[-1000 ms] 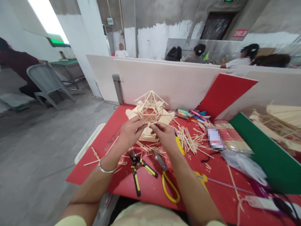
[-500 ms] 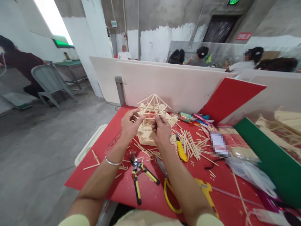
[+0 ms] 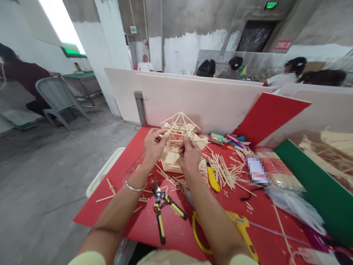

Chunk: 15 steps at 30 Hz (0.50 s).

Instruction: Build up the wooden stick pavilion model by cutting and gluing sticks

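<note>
Over the red table, a pale wooden stick frame (image 3: 180,121) with a pointed, roof-like top is held up between my two hands. My left hand (image 3: 154,145) pinches its left side with thumb and fingers. On the right, my right hand (image 3: 190,151) grips the lower edge, fingers curled in. Just beneath and behind stands a stick-built base (image 3: 171,159), partly covered by my hands. Whether the frame touches this base, I cannot tell. Snips with black and yellow handles (image 3: 159,204) lie open between my forearms. Yellow-handled scissors (image 3: 195,229) are partly under my right forearm.
Loose sticks (image 3: 224,170) and a yellow utility knife (image 3: 213,178) lie right of my hands. A yellow glue gun (image 3: 244,230) is beside my right forearm. Farther right are a plastic bag (image 3: 293,206) and a green board (image 3: 317,195). A white partition (image 3: 198,99) stands behind the table.
My left hand has shifted slightly right along the frame, its fingers a little closer in. The right hand keeps its grip. The whole view has tilted slightly.
</note>
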Available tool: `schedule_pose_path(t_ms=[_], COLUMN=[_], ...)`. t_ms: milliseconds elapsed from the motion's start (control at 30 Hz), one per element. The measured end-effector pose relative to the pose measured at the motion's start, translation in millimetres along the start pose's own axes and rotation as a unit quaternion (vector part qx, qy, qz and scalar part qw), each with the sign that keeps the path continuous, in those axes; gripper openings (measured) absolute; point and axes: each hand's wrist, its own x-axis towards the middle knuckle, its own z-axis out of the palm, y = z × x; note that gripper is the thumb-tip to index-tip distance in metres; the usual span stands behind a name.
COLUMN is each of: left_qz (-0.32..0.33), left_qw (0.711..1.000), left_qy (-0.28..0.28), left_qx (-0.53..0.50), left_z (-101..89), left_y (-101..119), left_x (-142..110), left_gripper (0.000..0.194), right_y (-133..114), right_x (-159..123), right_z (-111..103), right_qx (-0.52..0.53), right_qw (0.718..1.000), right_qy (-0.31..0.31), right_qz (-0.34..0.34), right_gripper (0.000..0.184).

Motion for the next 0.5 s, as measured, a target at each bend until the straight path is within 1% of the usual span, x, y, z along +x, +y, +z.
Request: schedule_pose_path(t_ms=[67, 133, 200, 233, 300, 367, 433, 500], left_qz=[-0.007, -0.039, -0.103, -0.145, -0.232, -0.3, -0.33, -0.333], left_qw=[1.0, 0.999, 0.991, 0.981, 0.945, 0.898, 0.859, 0.837], left_qy=[0.015, 0.02, -0.006, -0.026, -0.055, -0.063, -0.052, -0.042], left_qx=[0.002, -0.02, -0.081, -0.125, -0.225, -0.316, -0.387, -0.432], left_z=[-1.9, -2.4, 0.2, 2.7, 9.3, 16.6, 22.5, 26.4], left_y=[4, 8, 12, 14, 19, 26, 37, 47], left_x=[-4, -10, -18, -22, -29, -35, -40, -46], left_gripper=[0.016, 0.018, 0.022, 0.025, 0.031, 0.037, 0.039, 0.04], right_y=[-1, -2, -3, -3, -5, -10, -15, -21], right_x=[0, 0, -1, -2, -6, -13, -24, -36], right_z=[-1, -1, -2, -3, -4, -6, -10, -16], right_qx=[-0.002, -0.006, -0.006, -0.005, -0.007, -0.018, -0.036, -0.05], right_qw=[1.0, 1.0, 1.0, 1.0, 1.0, 0.999, 0.998, 0.996], right_qy=[-0.004, -0.009, -0.014, -0.017, -0.025, -0.036, -0.052, -0.072], right_qz=[-0.002, -0.005, -0.01, -0.013, -0.017, -0.023, -0.029, -0.034], right_gripper=[0.035, 0.036, 0.036, 0.036, 0.036, 0.036, 0.034, 0.03])
